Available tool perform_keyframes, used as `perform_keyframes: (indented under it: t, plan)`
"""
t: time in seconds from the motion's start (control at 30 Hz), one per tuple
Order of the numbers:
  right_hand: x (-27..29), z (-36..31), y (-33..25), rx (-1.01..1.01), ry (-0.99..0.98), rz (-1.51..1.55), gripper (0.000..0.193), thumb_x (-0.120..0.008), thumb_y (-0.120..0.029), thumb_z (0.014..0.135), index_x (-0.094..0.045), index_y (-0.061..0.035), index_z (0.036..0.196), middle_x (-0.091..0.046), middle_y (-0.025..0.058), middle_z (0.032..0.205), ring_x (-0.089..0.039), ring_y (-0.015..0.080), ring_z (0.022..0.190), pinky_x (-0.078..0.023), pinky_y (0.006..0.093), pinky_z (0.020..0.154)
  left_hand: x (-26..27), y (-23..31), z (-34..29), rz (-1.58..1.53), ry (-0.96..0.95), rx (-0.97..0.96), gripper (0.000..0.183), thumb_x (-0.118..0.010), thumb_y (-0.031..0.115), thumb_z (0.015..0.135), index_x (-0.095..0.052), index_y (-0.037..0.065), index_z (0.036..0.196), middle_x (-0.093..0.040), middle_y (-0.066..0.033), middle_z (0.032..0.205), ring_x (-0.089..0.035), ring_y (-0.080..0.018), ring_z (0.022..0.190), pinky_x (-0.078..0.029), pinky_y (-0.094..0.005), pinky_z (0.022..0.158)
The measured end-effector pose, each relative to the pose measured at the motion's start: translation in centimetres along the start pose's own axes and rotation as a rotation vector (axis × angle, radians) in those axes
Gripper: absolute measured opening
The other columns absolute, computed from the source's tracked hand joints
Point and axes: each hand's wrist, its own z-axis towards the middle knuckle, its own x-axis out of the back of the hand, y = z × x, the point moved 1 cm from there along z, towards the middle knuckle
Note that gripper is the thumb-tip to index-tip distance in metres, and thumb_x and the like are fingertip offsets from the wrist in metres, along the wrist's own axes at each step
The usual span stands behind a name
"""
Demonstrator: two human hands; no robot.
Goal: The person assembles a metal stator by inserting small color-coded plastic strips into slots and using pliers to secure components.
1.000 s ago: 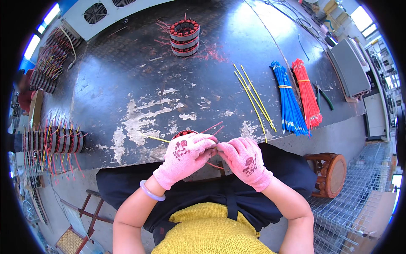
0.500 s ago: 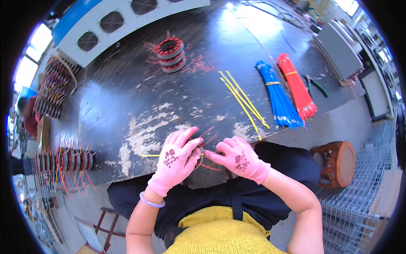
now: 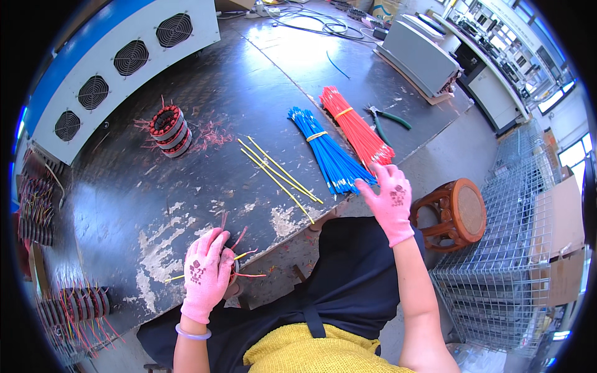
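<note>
My left hand (image 3: 207, 267), in a pink glove, is closed around a small wound stator at the table's front edge. The glove hides most of this stator; reddish wire ends (image 3: 240, 237) and a yellow wire stick out past the fingers. My right hand (image 3: 393, 199), gloved the same way, reaches out with thumb and fingers apart. Its thumb is at the lower ends of a bundle of blue wires (image 3: 333, 155), and its fingertips are close to the ends of a bundle of red wires (image 3: 357, 127). I cannot tell whether they touch.
Loose yellow wires (image 3: 273, 169) lie left of the blue bundle. Green-handled pliers (image 3: 390, 118) rest beyond the red one. Stacked stators (image 3: 169, 132) stand farther back; more stators (image 3: 78, 304) line the left. A wooden stool (image 3: 457, 214) and wire cages (image 3: 491, 273) are at right.
My right hand has left the stator and moved right and away to the wire bundles, its fingers opening. My left hand keeps its hold. The view has turned to the right.
</note>
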Motion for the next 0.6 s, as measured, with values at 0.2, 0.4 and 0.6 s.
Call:
perform_keyframes:
  t: [0.2,0.4,0.6]
  plan:
    - [-1.3,0.2,-0.4,-0.066,-0.214,0.077,0.020,-0.074,-0.031,0.090,-0.068,-0.0110,0.091,-0.067,0.0076,0.090,-0.067,0.0297,0.091,-0.050,0.0451,0.079,0.3,-0.2,0.0,0.004,0.015,-0.005,0.033,-0.060,0.015,0.097,-0.065,0.002,0.126,-0.062,-0.0168,0.133,-0.058,-0.0400,0.121,-0.045,-0.0480,0.105]
    - [-0.2,0.3,0.0,-0.125,-0.055,0.152,0.017,-0.074,-0.025,0.091,-0.068,-0.0093,0.088,-0.068,0.0082,0.090,-0.067,0.0303,0.089,-0.051,0.0445,0.079,0.1,-0.1,0.1,0.000,0.015,0.005,0.032,-0.061,0.016,0.097,-0.066,0.002,0.126,-0.062,-0.0163,0.133,-0.058,-0.0395,0.121,-0.044,-0.0479,0.106]
    - [3.9,-0.2,-1.7,-0.180,0.130,0.429,0.013,-0.082,-0.013,0.084,-0.071,-0.0066,0.083,-0.065,0.0077,0.076,-0.065,0.0226,0.068,-0.052,0.0366,0.065,0.2,-0.4,-0.3,-0.011,0.028,0.012,0.032,-0.062,0.016,0.096,-0.067,0.002,0.125,-0.062,-0.0161,0.135,-0.058,-0.0390,0.123,-0.044,-0.0478,0.107]
